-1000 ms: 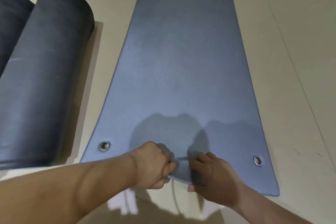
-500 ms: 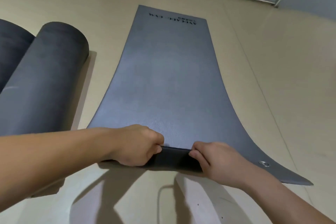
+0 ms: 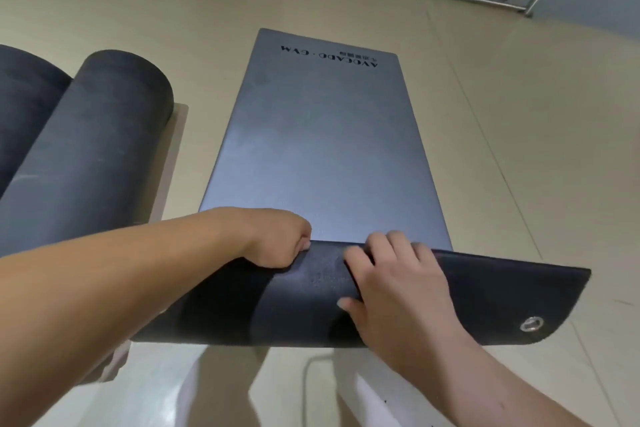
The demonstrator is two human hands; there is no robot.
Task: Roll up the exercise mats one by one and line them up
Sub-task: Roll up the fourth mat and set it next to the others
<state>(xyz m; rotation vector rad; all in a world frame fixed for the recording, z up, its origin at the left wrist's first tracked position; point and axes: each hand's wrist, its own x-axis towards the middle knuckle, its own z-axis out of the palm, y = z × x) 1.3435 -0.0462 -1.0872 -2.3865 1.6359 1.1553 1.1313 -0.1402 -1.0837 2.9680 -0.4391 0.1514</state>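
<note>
Now left hand [image 3: 277, 243] and right hand [image 3: 398, 284] clench fingers [image 3: 393, 241] round the mat's [image 3: 322, 149] folded near end, its length running straight ahead.

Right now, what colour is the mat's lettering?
Black lettering on a blue-grey mat; head view shows it best.

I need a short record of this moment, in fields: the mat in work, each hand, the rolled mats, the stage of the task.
Mat in work: grey mat, flat on the floor, near end raised and curled over
Left hand: grips the curled edge
Right hand: fingers hooked over the same edge
Eyelet: in the raised right corner
Rolled mats: two, side by side, left of the grey mat
Stage: roll just begun
</note>
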